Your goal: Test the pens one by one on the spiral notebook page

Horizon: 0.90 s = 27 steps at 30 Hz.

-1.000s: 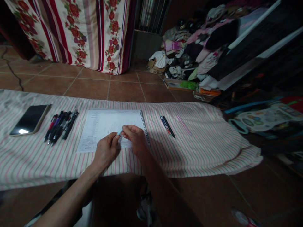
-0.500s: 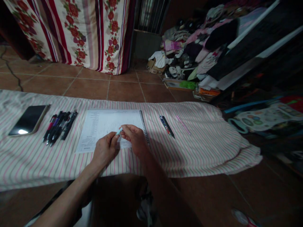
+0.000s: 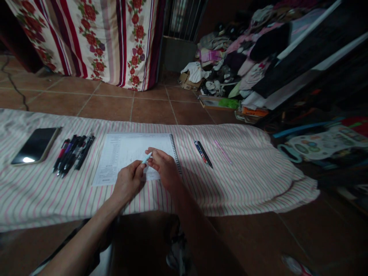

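My left hand [image 3: 128, 182] and my right hand [image 3: 163, 166] meet over the near edge of a spiral notebook [image 3: 126, 151] that lies open on a striped cloth [image 3: 244, 176]. Both pinch a pale blue pen [image 3: 147, 157], whose tip sticks up between the fingertips. A row of several dark pens [image 3: 73, 153] lies left of the notebook. Beyond them rests a phone [image 3: 36, 145], screen up. Right of the notebook lie two dark pens [image 3: 203, 153] and a pink pen [image 3: 222, 152].
The cloth is spread on a brown tiled floor [image 3: 149, 109]. A flowered, striped drape [image 3: 94, 38] hangs at the back left. A heap of clothes [image 3: 230, 57] and a colourful toy board [image 3: 319, 143] crowd the right side.
The pale blue pen's tip has risen a little further out from between my fingers. My hands have stayed over the notebook's near edge.
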Motion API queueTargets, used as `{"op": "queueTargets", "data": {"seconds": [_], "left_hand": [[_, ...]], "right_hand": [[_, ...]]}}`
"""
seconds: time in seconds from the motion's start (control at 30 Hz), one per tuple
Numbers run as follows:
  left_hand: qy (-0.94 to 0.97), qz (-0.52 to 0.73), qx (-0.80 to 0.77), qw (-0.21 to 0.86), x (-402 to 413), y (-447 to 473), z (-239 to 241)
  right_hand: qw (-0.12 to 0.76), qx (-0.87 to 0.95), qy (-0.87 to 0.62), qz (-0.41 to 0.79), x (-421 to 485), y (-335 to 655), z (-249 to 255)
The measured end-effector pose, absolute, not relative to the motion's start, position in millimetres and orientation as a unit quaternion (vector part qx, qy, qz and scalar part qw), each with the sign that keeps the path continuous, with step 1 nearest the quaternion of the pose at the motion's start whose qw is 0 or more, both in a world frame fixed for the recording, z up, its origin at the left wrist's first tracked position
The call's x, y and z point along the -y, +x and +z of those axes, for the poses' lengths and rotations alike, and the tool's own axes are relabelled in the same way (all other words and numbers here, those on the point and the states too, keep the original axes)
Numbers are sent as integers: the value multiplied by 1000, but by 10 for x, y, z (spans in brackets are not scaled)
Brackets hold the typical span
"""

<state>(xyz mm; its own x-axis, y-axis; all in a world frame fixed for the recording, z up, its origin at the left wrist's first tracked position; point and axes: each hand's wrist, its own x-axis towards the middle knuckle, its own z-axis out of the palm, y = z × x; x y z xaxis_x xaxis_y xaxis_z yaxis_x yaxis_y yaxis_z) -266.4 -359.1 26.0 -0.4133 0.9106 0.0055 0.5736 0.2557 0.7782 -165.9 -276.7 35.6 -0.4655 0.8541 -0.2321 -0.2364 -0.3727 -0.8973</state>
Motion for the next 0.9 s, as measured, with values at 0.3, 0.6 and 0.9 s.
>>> {"op": "queueTargets", "data": {"seconds": [0.3,0.6,0.9], "left_hand": [[516,333,-762,204,3590,-2631,283],[474,385,-749,258,3573,-2631,257],[507,343,-758,225,3577,-2617,290]], "right_hand": [[375,456,-416,692,2745,-1663,287],[356,426,-359,750,2763,-1619,346],[367,435,-434,699,2749,-1645,308]]}}
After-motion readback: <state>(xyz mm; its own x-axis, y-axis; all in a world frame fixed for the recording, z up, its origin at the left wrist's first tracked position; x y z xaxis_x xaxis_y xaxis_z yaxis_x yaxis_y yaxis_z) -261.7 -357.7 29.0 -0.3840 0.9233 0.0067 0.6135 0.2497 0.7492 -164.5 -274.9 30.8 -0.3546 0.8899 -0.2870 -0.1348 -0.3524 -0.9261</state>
